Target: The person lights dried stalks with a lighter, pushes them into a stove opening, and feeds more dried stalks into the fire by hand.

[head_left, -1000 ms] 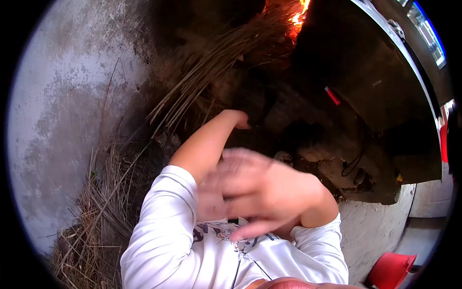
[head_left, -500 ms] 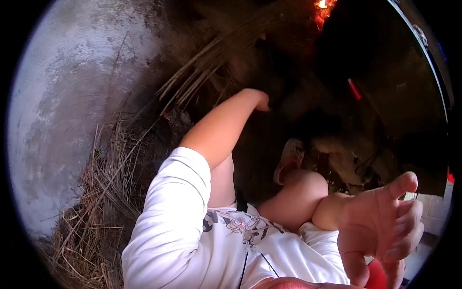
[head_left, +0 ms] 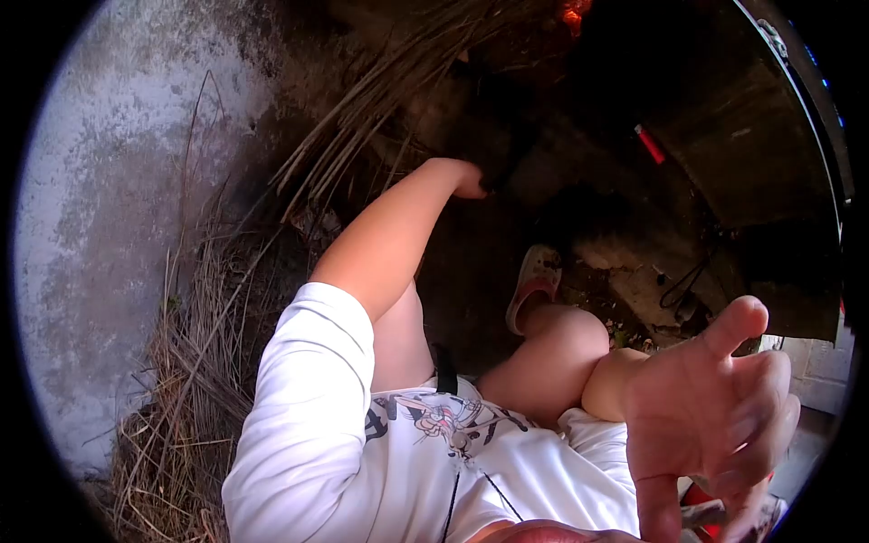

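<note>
Well, dry stalks lay upper ctr-L, just above L hand (couldn't tell grip), far from R hand (lower R, loosely spread); looked thin, brownish, approx. parallel.

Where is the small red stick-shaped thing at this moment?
In the head view, the small red stick-shaped thing is in the upper right part, against the dark surface, above the right hand and below and right of the glowing fire.

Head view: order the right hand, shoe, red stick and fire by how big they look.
1. Right hand, enlarged by nearness
2. Shoe
3. Red stick and fire, too alike to rank
</note>
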The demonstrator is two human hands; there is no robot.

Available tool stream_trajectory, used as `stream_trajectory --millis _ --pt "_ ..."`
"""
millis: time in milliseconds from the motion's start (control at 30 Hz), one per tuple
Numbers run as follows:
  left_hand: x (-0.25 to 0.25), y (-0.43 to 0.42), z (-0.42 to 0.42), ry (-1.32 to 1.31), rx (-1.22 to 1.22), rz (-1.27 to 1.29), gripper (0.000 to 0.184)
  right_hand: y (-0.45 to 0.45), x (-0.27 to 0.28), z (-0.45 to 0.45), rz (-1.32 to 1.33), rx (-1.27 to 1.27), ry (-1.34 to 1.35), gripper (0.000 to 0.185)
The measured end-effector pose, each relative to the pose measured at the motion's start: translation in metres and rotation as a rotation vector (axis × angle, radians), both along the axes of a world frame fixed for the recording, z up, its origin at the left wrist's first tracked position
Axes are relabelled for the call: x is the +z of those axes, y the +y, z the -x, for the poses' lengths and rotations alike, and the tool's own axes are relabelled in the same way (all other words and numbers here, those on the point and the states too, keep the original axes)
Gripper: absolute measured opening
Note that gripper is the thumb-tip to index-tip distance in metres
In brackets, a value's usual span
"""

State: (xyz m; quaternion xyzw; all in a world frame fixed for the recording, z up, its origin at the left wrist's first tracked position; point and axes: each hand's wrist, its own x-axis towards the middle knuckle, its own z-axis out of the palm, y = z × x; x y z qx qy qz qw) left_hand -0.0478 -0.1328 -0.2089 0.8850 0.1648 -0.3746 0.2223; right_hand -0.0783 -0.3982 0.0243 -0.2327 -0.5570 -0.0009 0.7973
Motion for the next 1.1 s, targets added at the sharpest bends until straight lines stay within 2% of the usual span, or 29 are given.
stream_trajectory --millis 100,167,233,333,500,600,767,900,1000,1067,1100 --pt "0.01 -0.001 0.002 -0.006 -0.032 0.01 0.063 0.002 0.002 -0.003 -0.072 0.039 0.066 0.015" --pt "-0.002 0.004 0.001 0.005 -0.013 0.005 0.064 0.0 0.007 -0.014 0.091 0.125 -0.267 0.035" --pt "-0.017 0.008 0.002 0.014 0.009 0.001 0.064 -0.002 0.009 -0.024 0.159 0.083 -0.414 0.035" --pt "-0.022 0.008 0.002 -0.033 -0.017 -0.079 0.065 -0.003 0.006 -0.023 0.121 0.039 -0.385 0.035" --pt "-0.013 0.01 0.003 0.043 -0.002 -0.009 0.065 0.0 0.004 -0.017 0.07 0.0 -0.324 0.035" --pt "-0.039 0.017 0.002 0.109 0.067 0.036 0.064 0.001 0.004 -0.013 0.043 -0.015 -0.29 0.035" --pt "-0.012 0.011 0.007 0.007 -0.006 -0.007 0.062 -0.001 0.001 -0.008 0.013 -0.033 -0.26 0.036" --pt "-0.011 0.011 0.01 -0.05 -0.025 0.007 0.06 0.004 0.002 0.008 -0.043 -0.091 -0.118 0.038" --pt "-0.005 0.009 0.01 0.024 0.026 0.035 0.06 0.007 0.004 0.006 -0.006 -0.064 -0.11 0.043" --pt "-0.001 0.008 0.01 0.033 0.002 0.012 0.061 0.011 0.001 0.0 -0.149 -0.015 -0.15 0.029" --pt "0.0 0.008 0.008 0.043 -0.022 -0.008 0.061 0.01 -0.001 -0.004 -0.15 -0.012 -0.158 0.029"
